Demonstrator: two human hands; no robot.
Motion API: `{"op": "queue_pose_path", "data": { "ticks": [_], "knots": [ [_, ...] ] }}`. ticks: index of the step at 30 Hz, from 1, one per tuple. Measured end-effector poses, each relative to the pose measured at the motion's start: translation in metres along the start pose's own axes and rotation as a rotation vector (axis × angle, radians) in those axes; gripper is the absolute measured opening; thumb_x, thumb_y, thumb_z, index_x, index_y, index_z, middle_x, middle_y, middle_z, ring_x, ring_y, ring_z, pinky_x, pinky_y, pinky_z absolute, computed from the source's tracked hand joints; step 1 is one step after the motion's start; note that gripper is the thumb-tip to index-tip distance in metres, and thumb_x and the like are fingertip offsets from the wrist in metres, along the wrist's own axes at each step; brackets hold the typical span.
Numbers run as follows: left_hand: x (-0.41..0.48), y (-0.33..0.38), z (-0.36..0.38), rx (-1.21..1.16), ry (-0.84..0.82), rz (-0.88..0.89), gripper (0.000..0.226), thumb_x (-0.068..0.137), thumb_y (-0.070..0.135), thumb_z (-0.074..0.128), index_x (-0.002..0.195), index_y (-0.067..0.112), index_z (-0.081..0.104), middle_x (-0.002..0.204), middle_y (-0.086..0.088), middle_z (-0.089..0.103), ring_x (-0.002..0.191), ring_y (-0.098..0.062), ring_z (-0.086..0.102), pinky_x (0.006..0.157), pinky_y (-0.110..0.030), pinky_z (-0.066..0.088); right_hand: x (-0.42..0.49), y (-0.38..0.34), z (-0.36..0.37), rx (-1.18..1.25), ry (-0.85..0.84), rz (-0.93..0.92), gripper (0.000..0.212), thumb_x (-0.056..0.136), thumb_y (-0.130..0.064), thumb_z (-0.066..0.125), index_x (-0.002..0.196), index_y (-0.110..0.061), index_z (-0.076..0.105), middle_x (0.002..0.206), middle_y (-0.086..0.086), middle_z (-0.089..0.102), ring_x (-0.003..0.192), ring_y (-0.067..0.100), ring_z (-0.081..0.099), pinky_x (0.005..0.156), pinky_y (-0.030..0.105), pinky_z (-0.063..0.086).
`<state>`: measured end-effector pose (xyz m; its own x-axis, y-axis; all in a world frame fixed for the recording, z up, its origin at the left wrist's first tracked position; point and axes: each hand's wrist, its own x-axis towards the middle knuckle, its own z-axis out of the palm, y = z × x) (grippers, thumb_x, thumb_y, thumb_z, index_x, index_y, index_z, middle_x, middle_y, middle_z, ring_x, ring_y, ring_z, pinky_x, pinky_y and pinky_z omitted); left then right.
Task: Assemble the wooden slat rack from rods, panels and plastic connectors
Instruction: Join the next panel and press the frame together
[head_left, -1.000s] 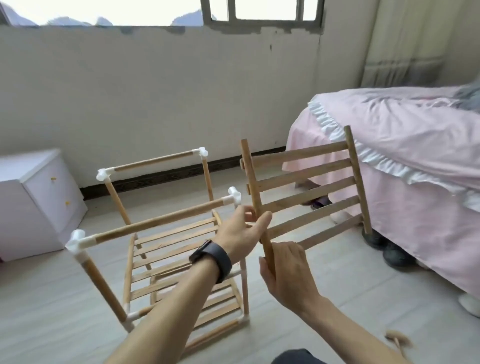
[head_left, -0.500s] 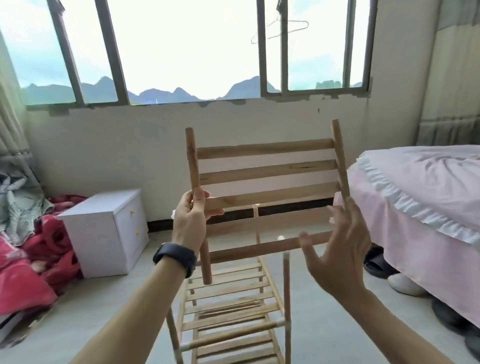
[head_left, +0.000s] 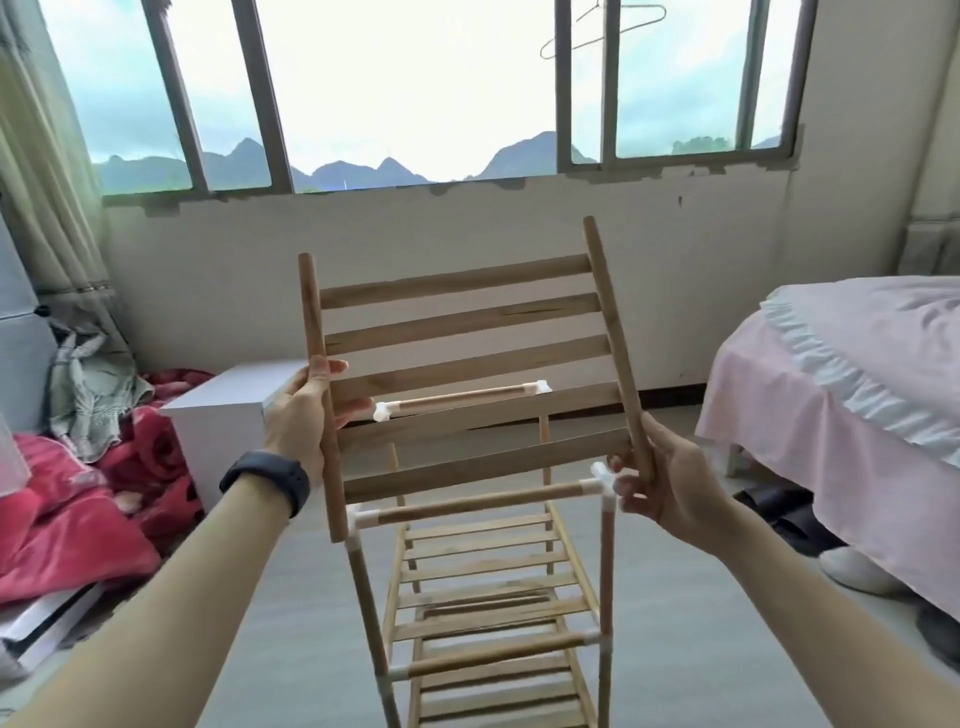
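Grey floor and a wide window frame the half-built pale wooden rack with white plastic corner connectors (head_left: 483, 571). Above it, the left hand (head_left: 301, 415) clasps the left rail of a five-slat wooden panel (head_left: 467, 384); the right hand (head_left: 670, 488) pinches the right rail's lower end, just beside a white connector (head_left: 602, 475).

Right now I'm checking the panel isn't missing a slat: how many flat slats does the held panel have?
5, running between the slat panel's two side rods: top, second, third, fourth, bottom. None looks hidden.
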<state>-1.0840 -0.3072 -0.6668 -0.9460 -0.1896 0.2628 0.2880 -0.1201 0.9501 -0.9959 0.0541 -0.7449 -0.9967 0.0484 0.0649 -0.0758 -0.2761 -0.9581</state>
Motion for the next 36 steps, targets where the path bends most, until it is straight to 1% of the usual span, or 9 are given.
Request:
{"op": "queue_pose_path", "data": {
  "ticks": [4, 7, 11, 15, 20, 22, 25, 31, 36],
  "knots": [
    [0.016, -0.006, 0.002, 0.007, -0.023, -0.059, 0.036, 0.105, 0.039, 0.042, 0.122, 0.015, 0.063, 0.126, -0.009, 0.066, 0.096, -0.027, 0.070, 0.090, -0.039, 0.053, 0.016, -0.007, 0.004, -0.075, 0.074, -0.061, 0.038, 0.106, -0.041, 0.039, 0.104, -0.011, 0.063, 0.069, 0.001, 0.051, 0.055, 0.013, 0.045, 0.054, 0.027, 0.039],
    [0.024, 0.000, 0.014, 0.007, -0.057, -0.103, 0.034, 0.105, 0.040, 0.043, 0.120, 0.017, 0.064, 0.124, -0.007, 0.066, 0.099, -0.027, 0.070, 0.084, -0.037, 0.054, 0.029, -0.012, 0.007, -0.229, 0.177, -0.188, 0.034, 0.108, -0.041, 0.039, 0.099, -0.011, 0.051, 0.067, -0.001, 0.040, 0.052, 0.012, 0.035, 0.050, 0.026, 0.032],
    [0.031, 0.002, 0.010, -0.049, -0.165, -0.217, 0.038, 0.101, 0.052, 0.042, 0.120, 0.025, 0.060, 0.123, -0.004, 0.062, 0.108, -0.024, 0.065, 0.076, -0.036, 0.048, 0.046, -0.011, 0.012, -0.307, 0.361, -0.274, 0.042, 0.106, -0.051, 0.037, 0.096, -0.013, 0.053, 0.062, -0.004, 0.038, 0.050, 0.010, 0.036, 0.046, 0.025, 0.033],
    [0.019, -0.051, -0.017, 0.278, -0.270, -0.349, 0.058, 0.095, 0.071, 0.029, 0.105, 0.028, 0.067, 0.115, -0.002, 0.069, 0.110, -0.024, 0.060, 0.095, -0.048, 0.039, 0.064, 0.005, 0.016, -0.282, 0.399, -0.285, 0.039, 0.106, -0.052, 0.035, 0.094, -0.020, 0.053, 0.063, -0.003, 0.038, 0.052, 0.011, 0.036, 0.049, 0.028, 0.034],
    [0.020, -0.089, -0.026, 0.192, -0.195, -0.367, 0.064, 0.100, 0.064, 0.024, 0.105, 0.019, 0.070, 0.101, 0.004, 0.077, 0.105, -0.021, 0.066, 0.097, -0.050, 0.032, 0.087, 0.028, 0.018, -0.412, 0.398, -0.293, 0.039, 0.105, -0.054, 0.031, 0.098, -0.022, 0.053, 0.070, 0.000, 0.041, 0.064, 0.017, 0.040, 0.059, 0.032, 0.038],
    [0.018, -0.098, -0.026, 0.203, -0.170, -0.398, 0.059, 0.101, 0.061, 0.026, 0.109, 0.018, 0.066, 0.100, 0.007, 0.076, 0.105, -0.021, 0.065, 0.093, -0.049, 0.031, 0.095, 0.034, 0.019, -0.470, 0.365, -0.285, 0.038, 0.106, -0.053, 0.031, 0.103, -0.023, 0.054, 0.077, 0.001, 0.045, 0.070, 0.018, 0.045, 0.065, 0.033, 0.042],
    [0.016, -0.113, -0.029, 0.037, -0.090, -0.507, 0.045, 0.100, 0.056, 0.038, 0.109, 0.019, 0.062, 0.107, -0.002, 0.074, 0.103, -0.026, 0.066, 0.079, -0.046, 0.048, 0.105, 0.037, 0.018, -0.535, 0.288, -0.235, 0.034, 0.109, -0.046, 0.032, 0.116, -0.021, 0.054, 0.095, 0.000, 0.052, 0.085, 0.016, 0.052, 0.078, 0.033, 0.045],
    [0.014, -0.128, -0.022, -0.133, 0.061, -0.592, 0.040, 0.097, 0.049, 0.053, 0.103, 0.010, 0.062, 0.088, -0.003, 0.060, 0.075, -0.017, 0.060, 0.062, -0.033, 0.053, 0.114, 0.035, 0.005, -0.473, 0.152, 0.054, 0.025, 0.110, -0.036, 0.037, 0.121, -0.025, 0.057, 0.090, 0.009, 0.055, 0.080, 0.021, 0.052, 0.069, 0.035, 0.047],
    [0.017, -0.138, -0.024, -0.156, 0.085, -0.592, 0.035, 0.100, 0.047, 0.049, 0.107, 0.014, 0.058, 0.066, 0.003, 0.052, 0.051, -0.010, 0.046, 0.051, -0.025, 0.044, 0.118, 0.046, 0.003, -0.418, 0.188, 0.083, 0.030, 0.110, -0.034, 0.039, 0.121, -0.014, 0.058, 0.081, 0.006, 0.052, 0.068, 0.016, 0.047, 0.064, 0.030, 0.045]
  ]
}}
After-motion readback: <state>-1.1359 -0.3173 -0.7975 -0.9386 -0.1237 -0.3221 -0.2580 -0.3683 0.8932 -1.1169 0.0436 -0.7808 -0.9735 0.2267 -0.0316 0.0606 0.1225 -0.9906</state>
